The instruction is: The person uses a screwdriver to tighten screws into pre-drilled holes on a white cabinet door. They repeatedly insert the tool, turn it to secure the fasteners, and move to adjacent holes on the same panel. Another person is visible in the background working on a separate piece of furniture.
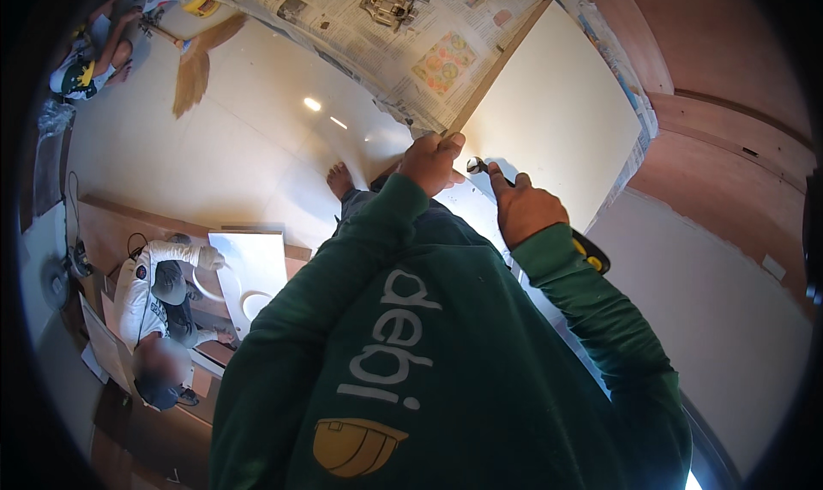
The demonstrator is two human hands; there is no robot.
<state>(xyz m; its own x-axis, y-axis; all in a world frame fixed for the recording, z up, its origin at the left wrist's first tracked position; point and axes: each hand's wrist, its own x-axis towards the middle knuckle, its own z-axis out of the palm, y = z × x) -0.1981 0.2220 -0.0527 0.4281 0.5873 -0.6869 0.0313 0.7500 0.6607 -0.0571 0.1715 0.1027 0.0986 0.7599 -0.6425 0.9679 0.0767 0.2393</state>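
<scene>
Head view: newspaper sheets [403,36] beyond hands.

— Any packages, labels, signs or screens here?
— Only printed newspaper sheets [403,53], grey-white, spread over the workbench along its upper edge; one shows a square colour panel [444,61] of orange and green rounds near the sheet's lower edge.

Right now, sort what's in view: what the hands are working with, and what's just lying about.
In use:
left hand on the white panel edge
right hand gripping a black-and-yellow tool

Lying about:
newspaper sheets
metal hardware
broom
</scene>
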